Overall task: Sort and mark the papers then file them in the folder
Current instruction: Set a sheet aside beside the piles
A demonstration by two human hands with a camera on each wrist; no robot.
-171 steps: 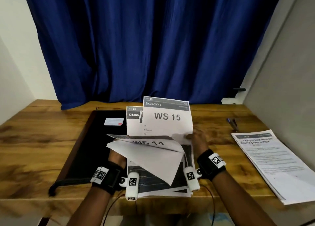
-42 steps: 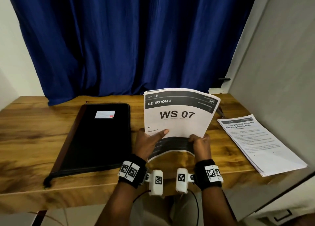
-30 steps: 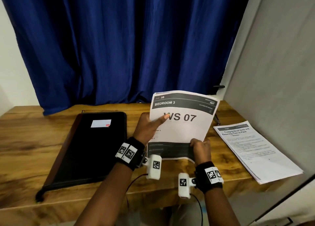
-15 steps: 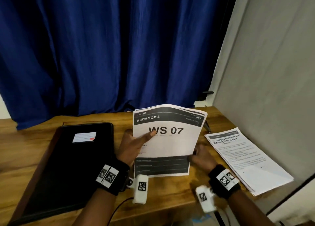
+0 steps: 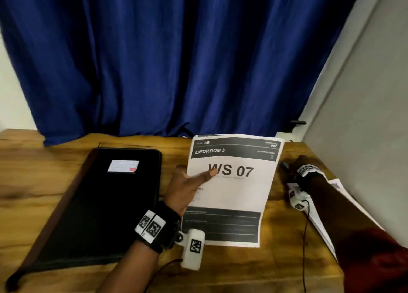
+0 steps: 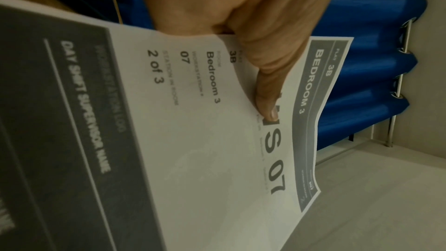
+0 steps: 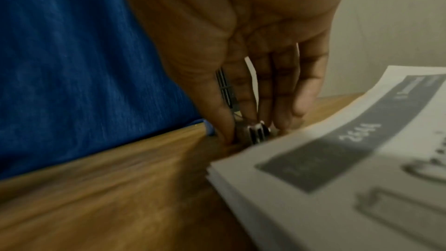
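The black folder [image 5: 106, 206] lies closed on the tabletop [image 5: 33, 182], as before. Just right of it the left hand [image 5: 187, 189] now alone pinches the WS 07 papers [image 5: 234, 191]; the right hand [image 7: 253, 87] has let go and closes its fingers around a pen [image 7: 226, 91] beside the second stack [image 7: 337, 169].

left hand [image 5: 184, 187] pinching, right hand [image 5: 294, 164] reaching forward
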